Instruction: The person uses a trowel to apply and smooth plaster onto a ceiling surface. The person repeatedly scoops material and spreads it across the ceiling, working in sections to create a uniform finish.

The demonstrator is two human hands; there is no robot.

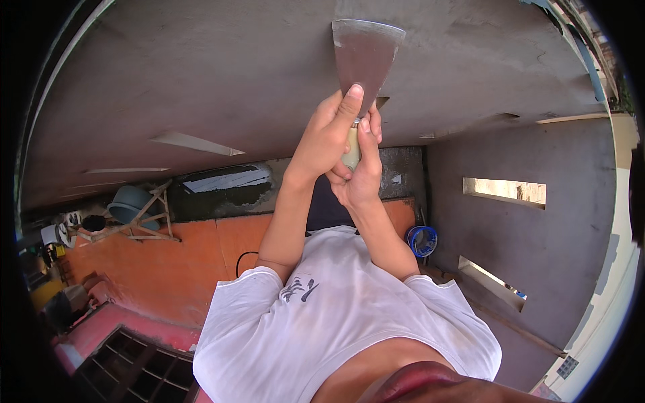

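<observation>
A wide-bladed scraper (366, 57) with a pale handle points away from me, its broad edge at or close to the grey wall surface (235, 74); contact is not clear. My left hand (327, 138) is closed around the lower blade and upper handle, its thumb lying along the blade face. Lower down, my right hand (361, 176) grips the handle, thumb upward. Fingers cover part of the handle. Both arms reach out together in front of my white shirt.
Slots (504, 191) pierce the grey side wall on the right. A blue-rimmed bucket (421, 241) stands on the right by that wall. On the left, a grey-blue basin (132, 205) rests by a wooden stand (156, 213). An orange surface (201, 248) stretches behind my arms.
</observation>
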